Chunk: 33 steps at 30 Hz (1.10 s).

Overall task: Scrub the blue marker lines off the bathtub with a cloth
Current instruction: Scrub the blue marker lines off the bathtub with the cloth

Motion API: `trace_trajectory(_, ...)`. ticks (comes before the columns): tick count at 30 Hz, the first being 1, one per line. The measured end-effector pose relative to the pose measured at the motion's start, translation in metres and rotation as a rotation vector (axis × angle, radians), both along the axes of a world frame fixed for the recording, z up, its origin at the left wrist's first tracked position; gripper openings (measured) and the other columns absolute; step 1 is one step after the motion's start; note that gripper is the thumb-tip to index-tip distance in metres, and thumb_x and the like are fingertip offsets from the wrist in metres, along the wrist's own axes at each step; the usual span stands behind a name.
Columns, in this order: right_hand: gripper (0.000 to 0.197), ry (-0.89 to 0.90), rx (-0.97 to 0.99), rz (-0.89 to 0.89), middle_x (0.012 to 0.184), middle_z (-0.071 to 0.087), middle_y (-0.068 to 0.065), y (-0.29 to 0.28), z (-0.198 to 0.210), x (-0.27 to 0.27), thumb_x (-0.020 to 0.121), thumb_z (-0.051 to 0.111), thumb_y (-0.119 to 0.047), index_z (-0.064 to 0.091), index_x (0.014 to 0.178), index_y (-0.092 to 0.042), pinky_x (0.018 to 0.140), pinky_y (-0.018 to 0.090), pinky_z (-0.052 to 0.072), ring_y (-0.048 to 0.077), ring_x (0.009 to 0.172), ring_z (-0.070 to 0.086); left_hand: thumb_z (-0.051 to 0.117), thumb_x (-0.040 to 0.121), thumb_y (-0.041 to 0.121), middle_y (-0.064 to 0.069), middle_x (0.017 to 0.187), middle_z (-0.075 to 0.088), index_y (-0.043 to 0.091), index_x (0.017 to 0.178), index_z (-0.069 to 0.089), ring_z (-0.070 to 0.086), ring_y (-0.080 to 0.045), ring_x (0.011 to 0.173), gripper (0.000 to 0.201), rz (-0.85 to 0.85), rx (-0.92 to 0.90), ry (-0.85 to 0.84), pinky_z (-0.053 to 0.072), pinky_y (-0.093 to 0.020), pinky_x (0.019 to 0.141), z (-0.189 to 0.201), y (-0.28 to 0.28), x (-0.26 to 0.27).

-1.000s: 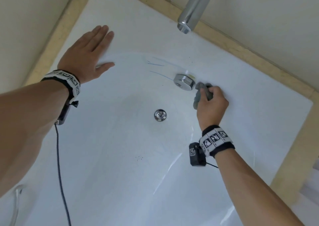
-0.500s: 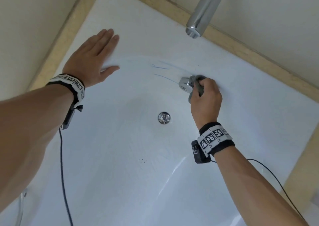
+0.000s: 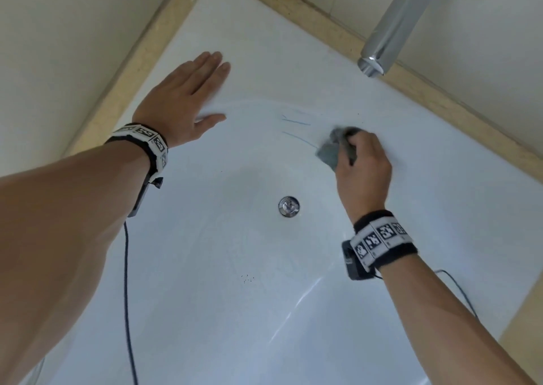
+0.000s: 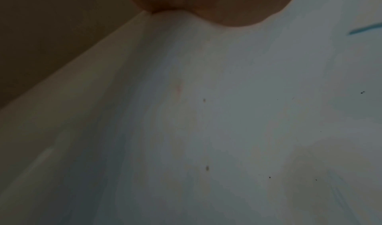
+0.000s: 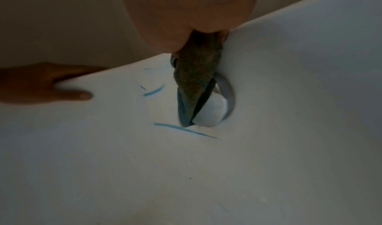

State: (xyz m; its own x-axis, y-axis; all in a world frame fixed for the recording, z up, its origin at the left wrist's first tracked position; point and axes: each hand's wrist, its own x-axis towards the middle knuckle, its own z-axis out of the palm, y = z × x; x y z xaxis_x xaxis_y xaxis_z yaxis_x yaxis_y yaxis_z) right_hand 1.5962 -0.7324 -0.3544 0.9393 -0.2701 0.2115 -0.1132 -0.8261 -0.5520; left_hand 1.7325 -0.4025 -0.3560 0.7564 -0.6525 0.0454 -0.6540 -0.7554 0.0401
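Observation:
Thin blue marker lines (image 3: 296, 121) run across the far end wall of the white bathtub (image 3: 205, 267), and show as teal strokes (image 5: 184, 129) in the right wrist view. My right hand (image 3: 360, 161) grips a bunched grey cloth (image 3: 330, 149) and presses it on the wall at the lines' right end, over the round overflow cap (image 5: 215, 110). The cloth (image 5: 194, 84) hangs from the palm. My left hand (image 3: 183, 98) lies flat with straight fingers on the tub's rim, left of the lines. One blue stroke (image 4: 365, 29) shows at the left wrist view's right edge.
A chrome spout (image 3: 393, 23) juts out over the tub's far right. The round chrome drain (image 3: 288, 206) sits in the tub floor between my arms. A beige stone ledge (image 3: 123, 76) borders the tub, with walls behind. Thin black cables (image 3: 127, 296) hang from both wristbands.
My right hand has slid the cloth leftward over the overflow cap, which it now hides, up to the blue lines. The left hand stays flat on the rim.

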Motion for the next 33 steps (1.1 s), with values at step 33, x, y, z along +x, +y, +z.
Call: trace_trajectory(33, 0.017, 0.475, 1.367, -0.889, 0.088, 0.066, 0.005, 0.128, -0.008, 0.084, 0.091, 0.049, 0.0, 0.064, 0.089, -0.007, 0.073, 0.029, 0.054, 0.023, 0.08, 0.063, 0.045, 0.102, 0.049, -0.007, 0.165, 0.01, 0.012, 0.158, 0.013, 0.009, -0.02, 0.152, 0.075, 0.013, 0.028, 0.05, 0.021, -0.041, 0.122, 0.001, 0.001, 0.002)
